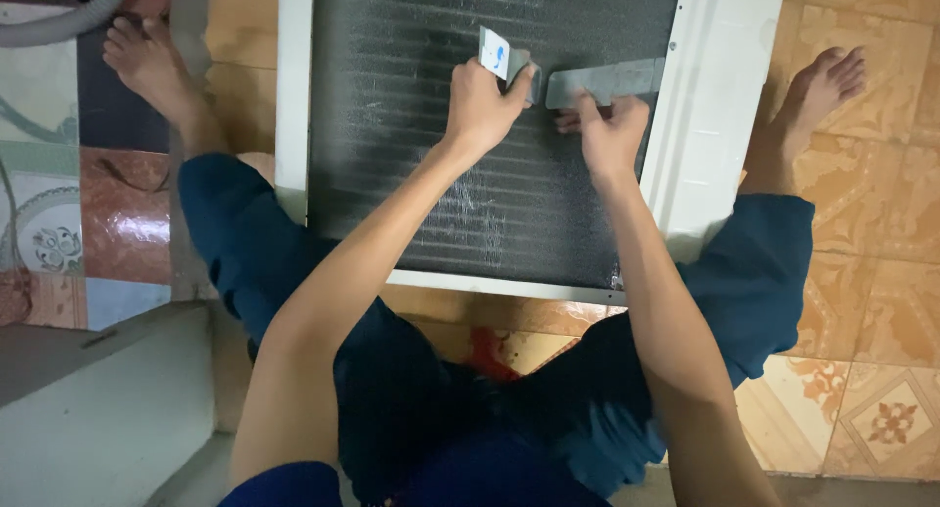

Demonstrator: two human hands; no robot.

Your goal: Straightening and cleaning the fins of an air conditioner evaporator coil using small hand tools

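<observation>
- My left hand (480, 106) is closed in a pinch on a small white-and-blue backing paper (494, 53) at the near end of a grey tape strip (604, 80).
- That tape strip lies flat across the upper right of the dark ribbed panel (411, 155), reaching to its white frame (710, 106).
- My right hand (609, 130) sits just beside the left, fingers pressed down on the strip's lower edge, gripping nothing.
- The panel rests on the tiled floor (862, 301) between my knees, in dark blue trousers (754, 272).
- Far left, my bare foot (147, 62) is by a grey hose (59, 18); a grey step (98, 409) is below.
</observation>
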